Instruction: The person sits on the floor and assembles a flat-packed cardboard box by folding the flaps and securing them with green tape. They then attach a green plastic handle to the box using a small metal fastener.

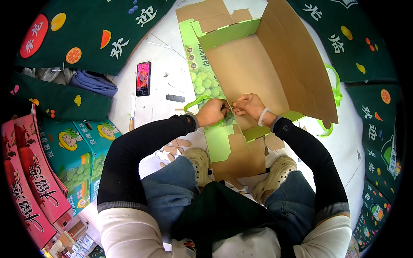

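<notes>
Open cardboard box [254, 64] lay flat on the white floor [159, 60], brown inside, green outside w/ grape print on one wall; nothing in it. Second green handle [334, 92] looped off the box's far-right edge. Stack of printed fruit cartons [56, 167], teal and pink, stood well left of the box, all closed, contents not visible.

Green ribbon handle [198, 102] sat at the box's near-left wall. Left hand [211, 112] was curled tight on that ribbon just outside the wall, knuckles up. Right hand [249, 105] was just inside the box, fingers pinched narrow on the ribbon end at the wall, white bracelet on the wrist. Both hands nearly touching, forearms in black sleeves angled in from each side.

Phone [143, 78] lay left of the box, a knife [131, 114] below it, card scraps [174, 148] near the box's front-left corner.
</notes>
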`<control>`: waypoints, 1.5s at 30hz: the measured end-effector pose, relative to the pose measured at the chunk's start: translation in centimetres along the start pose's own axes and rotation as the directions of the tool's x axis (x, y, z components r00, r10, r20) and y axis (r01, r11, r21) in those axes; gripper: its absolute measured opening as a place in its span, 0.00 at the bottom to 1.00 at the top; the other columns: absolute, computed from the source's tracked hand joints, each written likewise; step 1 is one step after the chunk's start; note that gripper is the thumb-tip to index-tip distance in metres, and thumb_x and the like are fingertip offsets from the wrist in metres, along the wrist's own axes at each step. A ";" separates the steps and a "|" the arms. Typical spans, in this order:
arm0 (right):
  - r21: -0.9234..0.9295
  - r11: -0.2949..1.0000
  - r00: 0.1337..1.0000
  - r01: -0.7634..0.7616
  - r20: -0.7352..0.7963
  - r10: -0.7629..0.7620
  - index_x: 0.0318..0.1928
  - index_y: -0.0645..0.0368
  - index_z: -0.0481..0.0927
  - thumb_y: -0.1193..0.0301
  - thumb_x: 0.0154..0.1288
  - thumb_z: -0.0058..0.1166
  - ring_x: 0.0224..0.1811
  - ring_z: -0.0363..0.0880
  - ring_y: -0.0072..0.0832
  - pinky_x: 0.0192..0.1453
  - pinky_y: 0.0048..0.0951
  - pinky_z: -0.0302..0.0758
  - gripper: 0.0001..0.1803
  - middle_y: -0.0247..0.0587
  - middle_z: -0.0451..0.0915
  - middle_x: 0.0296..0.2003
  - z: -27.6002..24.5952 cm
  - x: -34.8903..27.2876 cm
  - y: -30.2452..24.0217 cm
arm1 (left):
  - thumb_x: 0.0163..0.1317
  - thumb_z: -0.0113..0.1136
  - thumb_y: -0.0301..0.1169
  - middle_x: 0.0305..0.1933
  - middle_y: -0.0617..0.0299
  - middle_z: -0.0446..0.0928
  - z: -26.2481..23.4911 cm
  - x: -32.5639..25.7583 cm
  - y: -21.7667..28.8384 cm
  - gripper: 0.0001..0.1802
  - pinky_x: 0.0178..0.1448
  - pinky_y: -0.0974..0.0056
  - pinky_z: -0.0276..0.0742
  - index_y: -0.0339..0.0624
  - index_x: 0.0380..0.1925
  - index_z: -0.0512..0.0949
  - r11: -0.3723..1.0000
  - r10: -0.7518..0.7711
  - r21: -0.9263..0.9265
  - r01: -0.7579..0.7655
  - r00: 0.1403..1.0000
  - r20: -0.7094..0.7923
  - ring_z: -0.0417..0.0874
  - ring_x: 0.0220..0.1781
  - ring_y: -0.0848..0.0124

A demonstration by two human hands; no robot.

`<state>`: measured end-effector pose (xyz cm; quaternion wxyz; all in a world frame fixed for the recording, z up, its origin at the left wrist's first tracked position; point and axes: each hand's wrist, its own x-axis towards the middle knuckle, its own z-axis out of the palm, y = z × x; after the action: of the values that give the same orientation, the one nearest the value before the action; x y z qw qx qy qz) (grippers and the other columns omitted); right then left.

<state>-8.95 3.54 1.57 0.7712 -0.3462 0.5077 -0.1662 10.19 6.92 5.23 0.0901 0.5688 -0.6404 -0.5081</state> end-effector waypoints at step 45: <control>-0.391 0.805 0.854 0.447 -0.082 -0.514 0.39 0.67 0.79 0.81 0.58 0.55 0.28 0.79 0.19 0.36 0.21 0.78 0.08 0.39 0.81 0.27 3.3 -2.3 1.8 | 0.55 0.55 0.35 0.26 0.38 0.78 1.7 -0.9 0.1 0.15 0.37 0.48 0.77 0.31 0.27 0.78 0.948 -0.025 0.317 0.034 0.999 -0.030 0.80 0.31 0.44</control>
<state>-7.17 7.46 2.64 0.5768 -0.5815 0.4936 -0.2925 9.25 8.57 4.92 -0.0018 0.5919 -0.7040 -0.3924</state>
